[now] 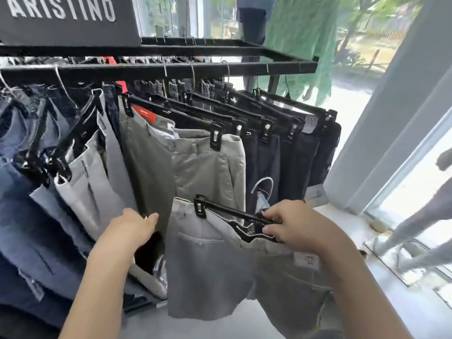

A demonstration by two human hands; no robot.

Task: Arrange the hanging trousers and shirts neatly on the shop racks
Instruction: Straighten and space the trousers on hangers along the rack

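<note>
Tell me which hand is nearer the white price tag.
Right. The right hand grips the hanger just above the price tag; the left hand is far left, on the olive trousers.

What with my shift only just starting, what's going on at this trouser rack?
A person seems partway through hanging a pair. The right hand grips a black clip hanger carrying grey trousers, held low in front of the rack, its hook off the rail. The left hand is on the olive trousers hanging from the rail, perhaps to make a gap; whether it grips them is unclear. Dark trousers hang in a row further right.
</note>
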